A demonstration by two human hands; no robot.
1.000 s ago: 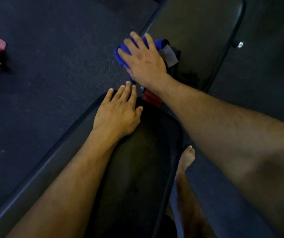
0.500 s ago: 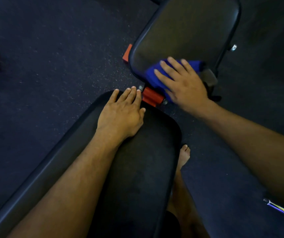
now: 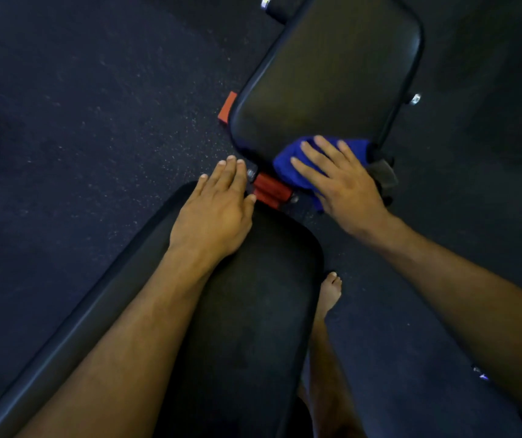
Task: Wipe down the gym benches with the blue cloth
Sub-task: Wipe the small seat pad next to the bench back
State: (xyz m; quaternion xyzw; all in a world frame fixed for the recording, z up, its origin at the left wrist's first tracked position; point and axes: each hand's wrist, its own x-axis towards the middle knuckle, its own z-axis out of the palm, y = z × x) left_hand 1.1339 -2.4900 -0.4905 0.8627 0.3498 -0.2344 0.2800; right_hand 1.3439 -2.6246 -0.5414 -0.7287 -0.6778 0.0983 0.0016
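Blue cloth (image 3: 291, 172) sits mid-frame on the near edge of the upper bench pad (image 3: 326, 80), right hand (image 3: 342, 181) pressing it flat with fingers spread. Left hand (image 3: 215, 213) lies flat, holding nothing, on the lower bench pad (image 3: 253, 311); red frame tubes (image 3: 269, 188) between pads, bare foot (image 3: 329, 292) on the floor (image 3: 79, 121) right of it.

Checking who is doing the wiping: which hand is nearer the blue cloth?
The right hand. It presses flat on the blue cloth at the near edge of the far pad. The left hand rests on the near pad, apart from the cloth.
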